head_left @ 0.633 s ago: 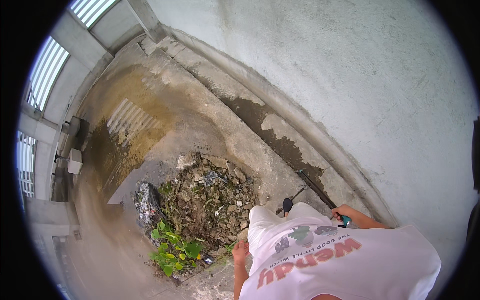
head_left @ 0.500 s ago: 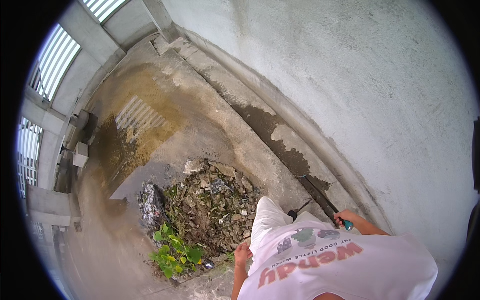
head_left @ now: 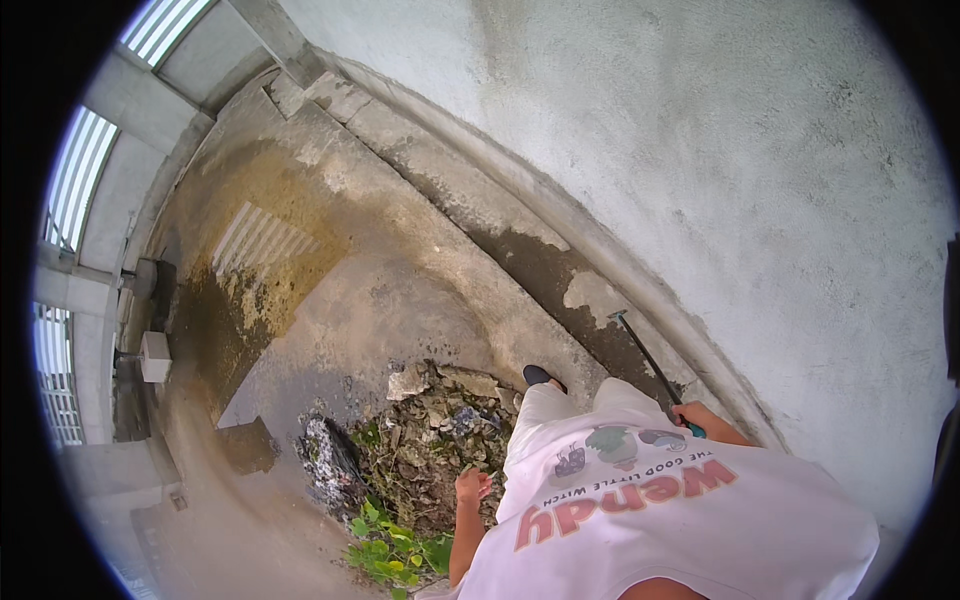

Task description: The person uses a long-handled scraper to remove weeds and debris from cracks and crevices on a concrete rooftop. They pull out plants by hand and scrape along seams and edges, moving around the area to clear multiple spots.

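My right hand point(head_left: 690, 413), at the lower right, is closed round the teal grip of a long thin tool point(head_left: 650, 360) with a black shaft. The tool's small head point(head_left: 617, 316) reaches out over the damp channel beside the wall; its exact kind is too small to make out. My left hand point(head_left: 473, 487) hangs free in front of the rubble heap point(head_left: 440, 430), fingers loosely bent and apart, with nothing visible in it. One dark shoe point(head_left: 543, 377) shows below my white trousers on the concrete.
A tall grey wall point(head_left: 700, 150) rises on the right, with a shallow wet channel point(head_left: 520, 260) along its foot. Green leafy plants point(head_left: 400, 550) and a dark, crumpled bundle point(head_left: 330, 465) lie by the rubble. Farther left are a puddle point(head_left: 260, 290) and a pale box point(head_left: 155, 357).
I have stepped forward along the channel, so the rubble and plants sit lower in view. The tool's head has swung outward and upward in the picture. My left hand has risen slightly.
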Demonstrator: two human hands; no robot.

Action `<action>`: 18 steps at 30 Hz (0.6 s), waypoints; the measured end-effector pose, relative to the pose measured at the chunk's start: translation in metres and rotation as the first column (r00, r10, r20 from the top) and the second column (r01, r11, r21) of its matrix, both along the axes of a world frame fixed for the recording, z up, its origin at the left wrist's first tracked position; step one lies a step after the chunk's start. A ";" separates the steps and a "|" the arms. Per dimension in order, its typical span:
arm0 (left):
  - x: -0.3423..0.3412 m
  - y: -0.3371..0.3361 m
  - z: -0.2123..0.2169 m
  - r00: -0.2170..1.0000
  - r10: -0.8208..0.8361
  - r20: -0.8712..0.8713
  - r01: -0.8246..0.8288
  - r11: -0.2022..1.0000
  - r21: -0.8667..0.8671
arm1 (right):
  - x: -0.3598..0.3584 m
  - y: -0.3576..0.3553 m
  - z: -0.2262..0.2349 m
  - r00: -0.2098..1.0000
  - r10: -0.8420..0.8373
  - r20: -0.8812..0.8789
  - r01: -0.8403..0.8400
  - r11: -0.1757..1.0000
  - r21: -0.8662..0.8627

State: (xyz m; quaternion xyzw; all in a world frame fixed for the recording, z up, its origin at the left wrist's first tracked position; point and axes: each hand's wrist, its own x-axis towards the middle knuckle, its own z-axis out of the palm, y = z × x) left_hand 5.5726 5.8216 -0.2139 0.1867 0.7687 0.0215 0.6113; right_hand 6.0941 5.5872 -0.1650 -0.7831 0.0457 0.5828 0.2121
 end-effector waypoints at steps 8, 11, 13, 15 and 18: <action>0.093 0.359 0.120 0.923 -0.381 0.052 0.296 0.790 0.538 | 0.009 0.188 0.002 0.863 -0.412 -0.292 0.463 0.877 0.129; 0.150 0.419 0.130 0.826 -0.561 -0.049 0.479 0.654 0.585 | 0.014 0.271 0.005 0.727 -0.511 -0.458 0.634 0.756 0.164; 0.204 0.437 0.137 0.763 -0.645 -0.034 0.554 0.626 0.549 | 0.027 0.324 0.029 0.636 -0.560 -0.531 0.706 0.700 0.108; 0.266 0.455 0.148 0.648 -0.761 0.032 0.640 0.567 0.519 | 0.028 0.356 0.021 0.605 -0.538 -0.587 0.735 0.661 0.151; 0.366 0.462 0.175 0.407 -0.896 0.177 0.759 0.440 0.479 | 0.022 0.404 -0.001 0.559 -0.523 -0.643 0.774 0.607 0.179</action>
